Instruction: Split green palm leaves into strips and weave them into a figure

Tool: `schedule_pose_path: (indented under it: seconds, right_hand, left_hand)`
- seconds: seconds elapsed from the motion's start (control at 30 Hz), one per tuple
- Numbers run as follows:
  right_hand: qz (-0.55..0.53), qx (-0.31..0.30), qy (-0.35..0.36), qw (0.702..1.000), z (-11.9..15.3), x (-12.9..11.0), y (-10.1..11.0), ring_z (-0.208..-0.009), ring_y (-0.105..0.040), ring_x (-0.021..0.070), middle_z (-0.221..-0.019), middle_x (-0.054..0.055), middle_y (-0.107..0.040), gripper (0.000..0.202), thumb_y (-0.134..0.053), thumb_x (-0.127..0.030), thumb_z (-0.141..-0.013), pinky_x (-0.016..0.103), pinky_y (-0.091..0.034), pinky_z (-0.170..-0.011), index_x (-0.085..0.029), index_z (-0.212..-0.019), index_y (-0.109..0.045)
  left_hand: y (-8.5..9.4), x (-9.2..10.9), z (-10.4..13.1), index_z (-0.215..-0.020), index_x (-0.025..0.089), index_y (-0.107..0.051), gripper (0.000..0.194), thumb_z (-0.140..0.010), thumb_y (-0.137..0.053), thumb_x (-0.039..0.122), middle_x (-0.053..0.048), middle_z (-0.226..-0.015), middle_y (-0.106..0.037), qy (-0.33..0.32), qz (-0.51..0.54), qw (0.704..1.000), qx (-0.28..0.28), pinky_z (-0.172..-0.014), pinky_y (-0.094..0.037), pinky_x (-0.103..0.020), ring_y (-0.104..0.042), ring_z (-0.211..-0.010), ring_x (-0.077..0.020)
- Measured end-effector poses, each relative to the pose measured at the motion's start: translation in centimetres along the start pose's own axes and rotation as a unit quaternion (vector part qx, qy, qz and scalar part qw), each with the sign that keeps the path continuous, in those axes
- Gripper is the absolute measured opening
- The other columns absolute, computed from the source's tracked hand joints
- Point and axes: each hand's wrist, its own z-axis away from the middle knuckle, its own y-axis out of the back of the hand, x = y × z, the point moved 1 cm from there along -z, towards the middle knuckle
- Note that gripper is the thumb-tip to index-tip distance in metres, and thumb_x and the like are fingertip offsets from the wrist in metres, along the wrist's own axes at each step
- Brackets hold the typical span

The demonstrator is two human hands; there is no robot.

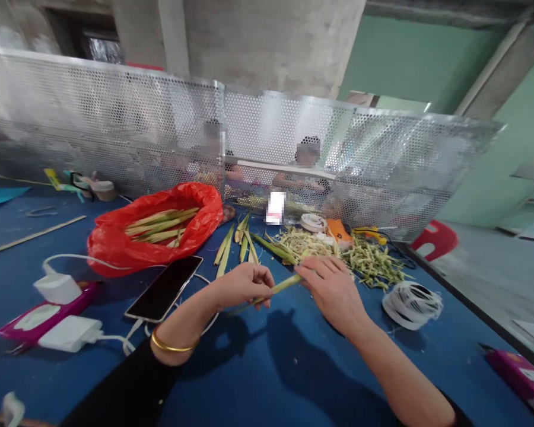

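Green stalk (286,284), one: held slantwise above the blue table (231,385). Left hand (249,286), yours: thumb and fingers pinching it. Right hand (333,290), yours: closed on its upper end, fingertips partly hidden. Step, as judged: two-handed working of the stalk; next move calls for steady pinches, light tension. Beyond: loose leaves (225,254), pale shreds (293,242), red bag (111,244)

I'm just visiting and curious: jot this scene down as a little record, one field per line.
left hand: grips one end of a green stalk
right hand: at the stalk's other end
red bag: open, holding long leaves
phone: dark screen, beside the bag
piles: pale shreds and greener bits
work surface: blue table
behind: perforated metal screen
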Motion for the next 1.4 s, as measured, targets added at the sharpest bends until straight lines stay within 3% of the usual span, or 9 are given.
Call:
schedule_pose_path:
  seconds: [0.13, 0.23, 0.37, 0.43, 0.5, 0.73, 1.03, 1.23, 1.4]
  right_hand:
    - [-0.164, -0.083, -0.050, 0.982, 1.5, 1.3, -0.8, -0.083, -0.059, 0.0199, -0.090, 0.006, -0.065, 0.017, -0.050, -0.024, -0.091, 0.033, -0.044, -0.073, -0.022, -0.098, -0.065]
    - [-0.306, -0.075, -0.175, 0.933, 2.1, 1.3, -1.3, -0.070, -0.056, 0.0175, -0.078, 0.005, -0.061, 0.013, -0.054, -0.027, -0.087, 0.031, -0.044, -0.063, -0.021, -0.081, -0.064]
    - [-0.532, -0.094, -0.396, 0.742, 2.0, -0.4, -1.9, -0.051, -0.051, 0.0127, -0.058, -0.001, -0.056, 0.022, -0.065, -0.038, -0.077, 0.025, -0.040, -0.047, -0.020, -0.071, -0.054]
    - [-0.604, -0.100, -0.422, 0.669, 1.8, -1.7, -2.1, -0.052, -0.054, 0.0130, -0.057, -0.002, -0.059, 0.027, -0.070, -0.040, -0.070, 0.023, -0.040, -0.045, -0.019, -0.073, -0.053]
    - [-0.643, -0.100, -0.422, 0.631, 1.8, -2.7, -2.1, -0.054, -0.057, 0.0132, -0.059, -0.001, -0.061, 0.031, -0.073, -0.041, -0.067, 0.023, -0.042, -0.046, -0.018, -0.074, -0.053]
    - [-0.678, -0.121, -0.428, 0.586, 2.2, -3.0, -1.8, -0.056, -0.054, 0.0097, -0.063, -0.001, -0.061, 0.029, -0.075, -0.038, -0.066, 0.020, -0.043, -0.049, -0.016, -0.072, -0.057]
    - [-0.760, -0.172, -0.438, 0.448, 2.9, -2.7, -2.1, -0.052, -0.050, 0.0065, -0.060, -0.002, -0.059, 0.020, -0.074, -0.027, -0.066, 0.017, -0.038, -0.046, -0.015, -0.077, -0.062]
    - [-0.770, -0.164, -0.437, 0.436, 2.9, -2.7, -2.2, -0.061, -0.060, 0.0105, -0.068, 0.003, -0.066, 0.019, -0.072, -0.025, -0.068, 0.021, -0.044, -0.056, -0.014, -0.077, -0.060]
    - [-0.763, -0.153, -0.440, 0.448, 3.0, -2.7, -2.3, -0.052, -0.053, 0.0071, -0.063, 0.000, -0.062, 0.018, -0.071, -0.023, -0.069, 0.019, -0.040, -0.053, -0.014, -0.080, -0.061]
  left_hand:
    - [0.9, 0.2, 0.2, -0.066, 0.016, -0.060, 0.005, -0.065, -0.062, 0.020, 0.003, -0.049, -0.058, 0.032, 0.057, 0.998, 0.001, -0.048, -0.038, -0.021, -0.049, -0.044, -0.0088]
    - [1.0, 0.0, -0.3, -0.073, 0.014, -0.064, 0.023, -0.073, -0.063, 0.037, 0.001, -0.055, -0.060, 0.038, 0.205, 0.978, 0.025, -0.048, -0.037, -0.021, -0.049, -0.045, -0.0082]
    - [-0.6, -1.1, -1.5, -0.088, 0.016, -0.066, 0.027, -0.073, -0.067, 0.039, -0.002, -0.076, -0.066, 0.024, 0.280, 0.945, 0.167, -0.059, -0.043, -0.021, -0.058, -0.067, -0.0107]
    - [-2.3, -1.7, -2.0, -0.091, 0.016, -0.067, 0.029, -0.067, -0.074, 0.031, -0.003, -0.088, -0.068, 0.015, 0.204, 0.969, 0.140, -0.065, -0.044, -0.022, -0.060, -0.078, -0.0129]
    - [-3.8, -2.2, -2.3, -0.083, 0.015, -0.068, 0.024, -0.067, -0.073, 0.031, -0.002, -0.082, -0.067, 0.004, 0.177, 0.978, 0.114, -0.065, -0.044, -0.023, -0.058, -0.073, -0.0123]
    - [-4.5, -2.3, -2.3, -0.073, 0.015, -0.060, 0.023, -0.069, -0.070, 0.034, -0.001, -0.069, -0.064, 0.009, 0.186, 0.973, 0.136, -0.063, -0.047, -0.025, -0.058, -0.063, -0.0115]
    - [-4.5, -2.1, -2.1, -0.077, 0.015, -0.058, 0.017, -0.075, -0.064, 0.031, -0.001, -0.063, -0.063, 0.031, 0.194, 0.976, 0.092, -0.054, -0.047, -0.023, -0.059, -0.052, -0.0106]
    - [-4.6, -2.0, -2.0, -0.078, 0.016, -0.056, 0.013, -0.079, -0.059, 0.028, 0.001, -0.057, -0.060, 0.041, 0.190, 0.976, 0.100, -0.045, -0.044, -0.021, -0.054, -0.044, -0.0094]
    - [-4.7, -1.8, -2.0, -0.076, 0.016, -0.055, 0.014, -0.078, -0.060, 0.029, 0.002, -0.055, -0.059, 0.035, 0.182, 0.977, 0.103, -0.041, -0.042, -0.019, -0.052, -0.042, -0.0083]
